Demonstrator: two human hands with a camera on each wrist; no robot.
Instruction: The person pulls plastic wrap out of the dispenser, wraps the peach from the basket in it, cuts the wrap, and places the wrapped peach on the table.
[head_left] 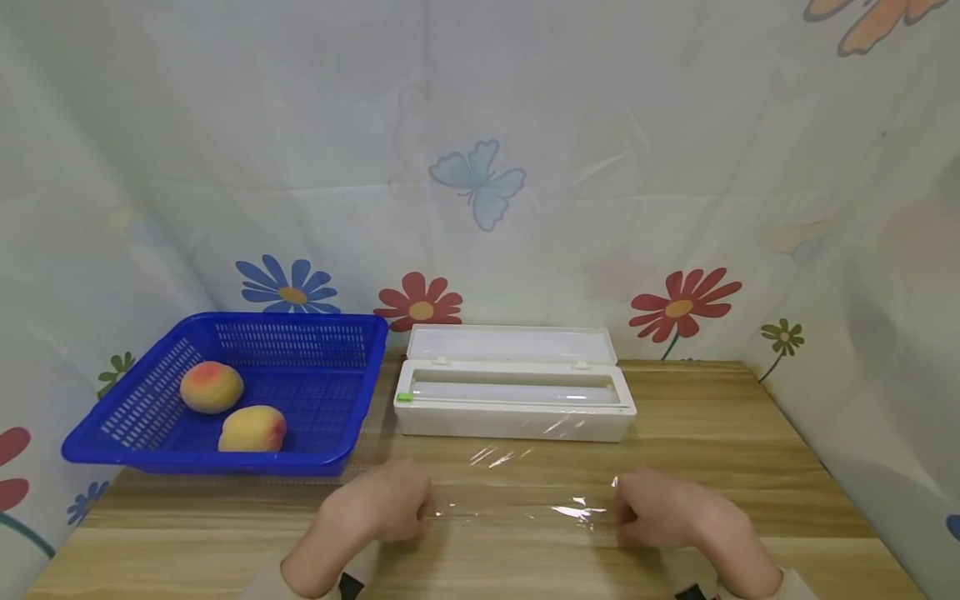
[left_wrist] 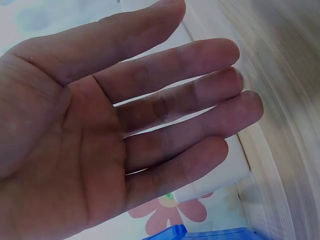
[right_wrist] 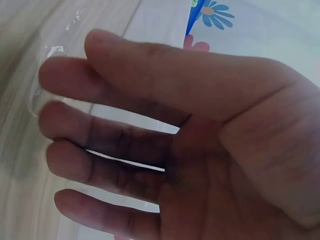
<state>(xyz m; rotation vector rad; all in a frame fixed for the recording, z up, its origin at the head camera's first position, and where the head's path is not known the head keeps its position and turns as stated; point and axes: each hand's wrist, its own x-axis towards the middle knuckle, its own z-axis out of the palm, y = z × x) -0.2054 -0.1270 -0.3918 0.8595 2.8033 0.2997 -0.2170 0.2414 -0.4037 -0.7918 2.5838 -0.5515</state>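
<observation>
A sheet of clear plastic wrap (head_left: 577,511) reaches forward from a white wrap dispenser box (head_left: 513,422) and spans the space between both hands. My right hand (head_left: 663,507) pinches its near right corner; in the right wrist view the thumb (right_wrist: 145,62) lies against the index finger, with glints of film by the tips. My left hand (head_left: 386,504) is at the film's near left edge, fingers pointing down. Seen from the left wrist, its fingers (left_wrist: 175,145) are nearly straight and the thumb stands apart. The dispenser's lid (head_left: 510,343) is raised, showing the roll (head_left: 513,392) inside.
A blue plastic basket (head_left: 360,392) stands at the left, holding two peaches, one reddish on top (head_left: 212,387) and one paler (head_left: 251,429). A green slider (head_left: 405,397) is at the dispenser's left end. Behind the wooden table (head_left: 720,433) hangs a flowered curtain (head_left: 600,167).
</observation>
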